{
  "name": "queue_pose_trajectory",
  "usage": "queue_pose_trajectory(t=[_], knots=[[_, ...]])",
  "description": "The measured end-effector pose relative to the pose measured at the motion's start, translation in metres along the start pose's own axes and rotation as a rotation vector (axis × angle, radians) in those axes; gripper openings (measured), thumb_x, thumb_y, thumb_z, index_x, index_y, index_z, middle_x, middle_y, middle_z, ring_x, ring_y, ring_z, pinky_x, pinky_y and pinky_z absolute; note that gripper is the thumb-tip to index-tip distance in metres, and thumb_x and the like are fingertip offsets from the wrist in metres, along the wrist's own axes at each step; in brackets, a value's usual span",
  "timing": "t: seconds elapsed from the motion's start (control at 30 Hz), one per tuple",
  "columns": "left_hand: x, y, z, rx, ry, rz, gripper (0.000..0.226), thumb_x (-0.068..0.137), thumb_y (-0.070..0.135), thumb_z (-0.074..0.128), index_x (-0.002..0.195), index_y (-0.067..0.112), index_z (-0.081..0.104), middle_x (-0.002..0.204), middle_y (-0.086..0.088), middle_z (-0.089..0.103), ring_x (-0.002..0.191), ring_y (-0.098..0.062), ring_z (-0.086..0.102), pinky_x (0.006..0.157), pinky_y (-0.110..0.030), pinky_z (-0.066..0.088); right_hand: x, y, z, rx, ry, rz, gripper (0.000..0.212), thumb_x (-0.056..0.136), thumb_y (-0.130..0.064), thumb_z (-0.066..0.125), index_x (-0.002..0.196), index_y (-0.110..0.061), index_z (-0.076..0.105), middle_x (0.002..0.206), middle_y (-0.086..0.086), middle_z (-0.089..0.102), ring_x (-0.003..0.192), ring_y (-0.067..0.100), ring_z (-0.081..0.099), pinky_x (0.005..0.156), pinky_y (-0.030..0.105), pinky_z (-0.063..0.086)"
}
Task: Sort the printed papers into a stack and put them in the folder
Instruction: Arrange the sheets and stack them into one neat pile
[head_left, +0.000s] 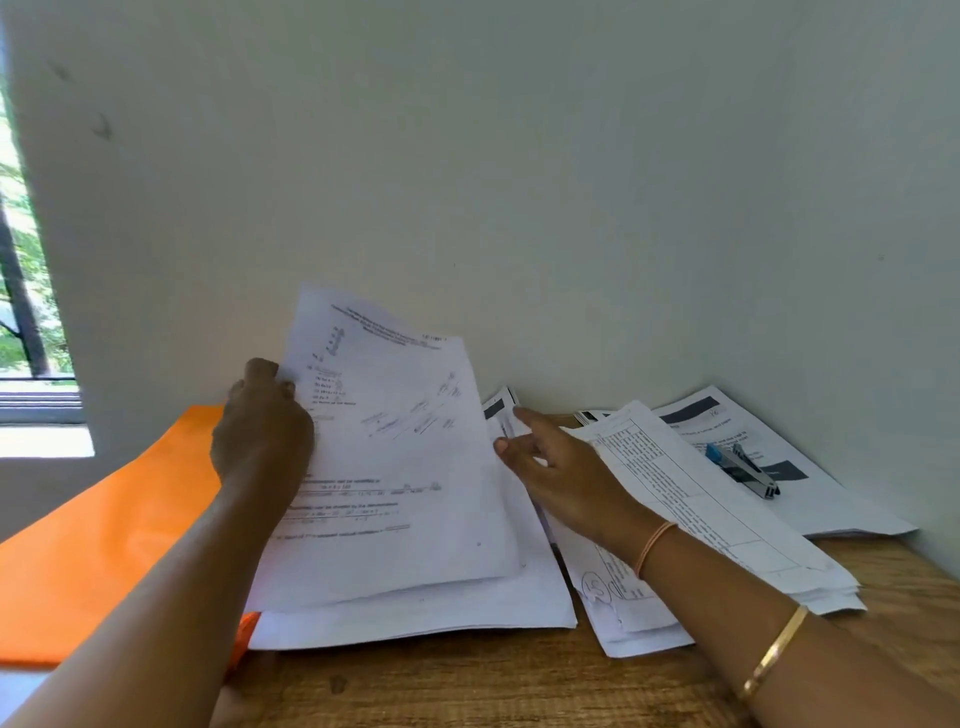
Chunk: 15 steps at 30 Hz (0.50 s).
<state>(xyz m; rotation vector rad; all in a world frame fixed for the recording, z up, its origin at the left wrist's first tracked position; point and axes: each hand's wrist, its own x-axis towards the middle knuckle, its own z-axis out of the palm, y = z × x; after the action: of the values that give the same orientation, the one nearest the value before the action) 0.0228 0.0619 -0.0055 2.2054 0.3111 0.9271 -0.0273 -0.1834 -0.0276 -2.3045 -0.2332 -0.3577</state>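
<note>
**Paper sorting: roughly halfway, I reckon**

Nearest the camera, along the bottom of the frame, was the brown wooden table (467, 686). Just past it a fairly squared-up stack of white printed papers (441, 608) lay flat. Its left corner overlapped the glossy orange plastic folder (104, 545) at lower left. A bit of orange peeked out under that corner, so I honestly couldn't tell if the stack sat inside an opened folder or just on top of it.

The left hand (262, 431) gripped the left edge of a few printed sheets (395, 457), thumb on the front, tilting them up off the stack. The right hand (561, 467) held nothing, its fingers straight and loose by the sheets' right edge.

At right of centre was a messy fanned pile of table-printed pages (727, 519). Farther back by the wall, another batch of pages (841, 499) had a blue-and-grey stapler (743, 470) lying on it. So my guess is two piles left to gather, then the filing.
</note>
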Motion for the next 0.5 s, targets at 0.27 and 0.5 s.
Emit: queue_pose_trajectory(t=[0.27, 0.5], knots=[[-0.013, 0.017, 0.010, -0.172, -0.055, 0.065, 0.020, 0.095, 0.013, 0.042, 0.113, 0.009, 0.051, 0.112, -0.017, 0.061, 0.101, -0.036, 0.053, 0.071, -0.033, 0.033, 0.004, -0.006, -0.005, 0.767, -0.036, 0.220, 0.043, 0.092, -0.029, 0.060, 0.133, -0.026, 0.048, 0.122, -0.004, 0.062, 0.107, 0.017, 0.062, 0.094, 0.039, 0.049], [-0.015, 0.009, 0.026, -0.051, -0.284, 0.064, 0.036, 0.096, 0.031, 0.047, 0.126, 0.011, 0.045, 0.119, -0.014, 0.059, 0.107, -0.033, 0.054, 0.081, -0.037, 0.043, 0.012, 0.008, -0.046, 0.632, 0.102, 0.368, 0.020, 0.092, -0.001, 0.051, 0.101, -0.013, 0.063, 0.095, 0.008, 0.068, 0.082, 0.027, 0.064, 0.070, 0.034, 0.054]])
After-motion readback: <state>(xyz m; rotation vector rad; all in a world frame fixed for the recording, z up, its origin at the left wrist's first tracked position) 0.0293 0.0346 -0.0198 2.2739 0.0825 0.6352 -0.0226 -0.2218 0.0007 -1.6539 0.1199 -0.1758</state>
